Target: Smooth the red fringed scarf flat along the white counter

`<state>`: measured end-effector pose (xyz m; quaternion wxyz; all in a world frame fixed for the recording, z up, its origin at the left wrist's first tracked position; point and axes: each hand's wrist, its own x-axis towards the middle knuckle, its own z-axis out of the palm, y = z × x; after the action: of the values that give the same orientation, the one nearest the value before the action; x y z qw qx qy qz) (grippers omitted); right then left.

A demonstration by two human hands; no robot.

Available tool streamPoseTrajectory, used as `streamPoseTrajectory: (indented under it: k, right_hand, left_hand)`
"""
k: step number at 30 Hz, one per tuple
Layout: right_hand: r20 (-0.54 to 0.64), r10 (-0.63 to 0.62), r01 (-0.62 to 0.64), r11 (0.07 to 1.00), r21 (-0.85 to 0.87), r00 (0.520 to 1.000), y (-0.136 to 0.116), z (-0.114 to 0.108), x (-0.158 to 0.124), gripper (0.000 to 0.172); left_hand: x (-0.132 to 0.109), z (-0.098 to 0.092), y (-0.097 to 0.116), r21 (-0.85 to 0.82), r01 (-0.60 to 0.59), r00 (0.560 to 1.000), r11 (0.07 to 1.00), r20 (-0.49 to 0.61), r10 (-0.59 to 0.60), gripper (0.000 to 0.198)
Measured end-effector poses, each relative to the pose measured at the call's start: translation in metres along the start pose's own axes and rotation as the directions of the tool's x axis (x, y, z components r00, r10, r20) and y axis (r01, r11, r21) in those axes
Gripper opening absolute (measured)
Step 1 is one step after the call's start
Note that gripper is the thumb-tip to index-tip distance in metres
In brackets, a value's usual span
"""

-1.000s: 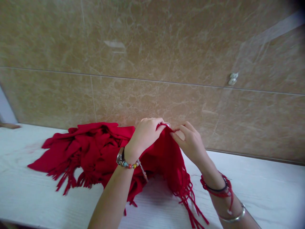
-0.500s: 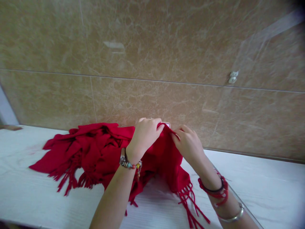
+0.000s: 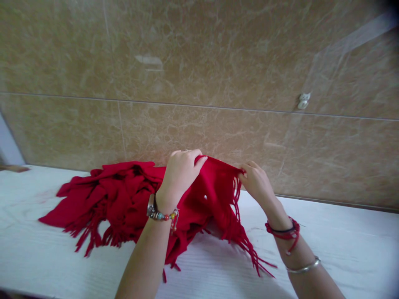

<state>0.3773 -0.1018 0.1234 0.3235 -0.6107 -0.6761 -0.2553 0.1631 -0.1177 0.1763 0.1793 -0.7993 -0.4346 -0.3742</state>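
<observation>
A red fringed scarf (image 3: 124, 195) lies crumpled on the white tabletop, its bunched part to the left. My left hand (image 3: 182, 174) is closed on the scarf's upper edge near the middle, thumb against the cloth. At the fringed corner on the right, my right hand (image 3: 255, 178) pinches the edge between thumb and fingers. Between both hands the edge is drawn nearly straight, sloping slightly down to the right. Tassels hang below my right hand and trail onto the table. The fingertips of my left hand are partly hidden by the cloth.
The white wood-grain tabletop (image 3: 336, 241) meets a brown marbled tile wall (image 3: 199, 74) at the back. A small white cat-shaped figure (image 3: 303, 101) is fixed on the wall at right. A brownish object (image 3: 14, 168) lies at the far left edge.
My right hand has moved right along the edge to the fringed corner. My left hand has shifted slightly left and up. The stretch of scarf between them is wider and flatter.
</observation>
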Motion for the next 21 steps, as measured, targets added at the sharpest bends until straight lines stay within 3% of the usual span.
streamPoseTrajectory:
  k: [3,6,10,16,19,21]
  right_hand:
    - [-0.106,0.019,-0.013,0.998,0.059,0.994,0.011,-0.007,0.003,0.018]
    - [-0.277,0.077,-0.047,0.992,0.113,0.958,0.018,-0.022,0.003,0.018]
    - [-0.354,0.129,-0.093,0.989,0.117,0.926,0.030,-0.031,0.002,0.020]
    - [-0.129,0.143,-0.132,0.987,0.091,0.981,0.045,-0.014,0.006,0.017]
    - [0.006,0.301,-0.290,0.912,0.291,0.954,0.049,-0.003,0.006,0.014]
    - [0.128,0.409,-0.416,0.767,0.489,0.904,0.053,0.002,0.006,0.012]
  left_hand:
    - [-0.001,0.006,-0.009,-0.005,0.007,0.991,1.000,0.133,-0.006,0.018]
    - [0.000,0.014,-0.020,-0.037,0.007,0.967,0.999,0.253,0.002,0.011]
    - [0.001,0.020,-0.032,-0.039,0.076,0.961,0.996,0.269,-0.063,0.014]
    - [0.002,0.026,-0.038,0.062,0.156,0.923,0.986,0.347,-0.168,0.015]
    - [0.003,0.033,-0.042,0.096,0.167,0.865,0.981,0.463,-0.193,0.015]
    - [0.002,0.037,-0.044,0.108,0.158,0.801,0.981,0.567,-0.192,0.014]
